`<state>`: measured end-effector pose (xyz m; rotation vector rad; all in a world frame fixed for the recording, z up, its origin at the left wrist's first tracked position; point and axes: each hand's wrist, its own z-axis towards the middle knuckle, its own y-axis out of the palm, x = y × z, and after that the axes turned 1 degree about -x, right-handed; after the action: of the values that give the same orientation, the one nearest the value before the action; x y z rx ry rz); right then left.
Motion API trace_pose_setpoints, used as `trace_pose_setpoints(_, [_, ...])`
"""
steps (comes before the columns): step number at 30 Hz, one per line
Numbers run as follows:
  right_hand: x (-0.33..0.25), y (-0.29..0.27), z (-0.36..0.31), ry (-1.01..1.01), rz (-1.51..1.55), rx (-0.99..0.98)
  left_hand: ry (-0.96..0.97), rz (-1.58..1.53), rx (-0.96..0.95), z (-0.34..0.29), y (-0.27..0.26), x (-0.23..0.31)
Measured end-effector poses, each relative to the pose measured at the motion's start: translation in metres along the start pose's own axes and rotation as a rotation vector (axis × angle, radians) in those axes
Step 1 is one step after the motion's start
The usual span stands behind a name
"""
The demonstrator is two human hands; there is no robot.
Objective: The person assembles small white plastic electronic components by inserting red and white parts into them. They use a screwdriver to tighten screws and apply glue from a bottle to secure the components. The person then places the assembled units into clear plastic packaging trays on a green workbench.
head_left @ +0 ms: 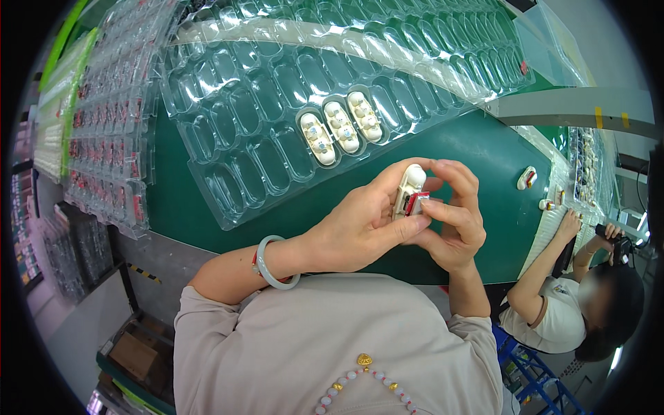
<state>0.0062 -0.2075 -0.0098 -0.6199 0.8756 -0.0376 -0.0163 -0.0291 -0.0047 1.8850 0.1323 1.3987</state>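
Note:
My left hand (353,225) is closed round a white oblong plastic housing (413,177) with a rounded far end. A small red-and-silver rectangular part (418,202) sits against the housing's open face. My right hand (453,218) pinches at that part with thumb and fingertips, over the near end of the housing. My left thumb presses close by, so the housing's lower end is hidden. Beyond my hands, a transparent blister tray (235,216) holds three similar white housings (341,126) side by side in its near row.
Stacked transparent trays with red parts (104,159) stand at the left. On the green table (477,149), a loose white-and-red piece (527,178) lies at the right. A grey metal bar (553,107) crosses there. A co-worker (560,304) sits at the right, arms on a conveyor.

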Motion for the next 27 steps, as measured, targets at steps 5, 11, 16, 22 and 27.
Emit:
trace_pose_setpoints(5, [-0.003, 0.001, -0.001, -0.150, -0.134, -0.123, 0.088, 0.266, 0.037, -0.002, 0.000, -0.006])
trace_pose_setpoints(11, [0.004, 0.000, -0.030, -0.063, -0.099, -0.044, -0.203, 0.371, -0.115, 0.003, 0.003, -0.002])
trace_pose_setpoints(16, [0.035, -0.043, -0.066, 0.395, -0.203, 0.158, -0.045, 0.694, -0.103, -0.013, 0.009, -0.001])
trace_pose_setpoints(22, [0.052, -0.100, -0.100, 0.522, -0.619, 0.211, 0.432, 1.646, 0.507, -0.034, -0.058, 0.065])
trace_pose_setpoints(27, [0.051, -0.095, -0.099, 0.437, -0.699, 0.223, 0.459, 1.712, 0.475, -0.031, -0.089, 0.060])
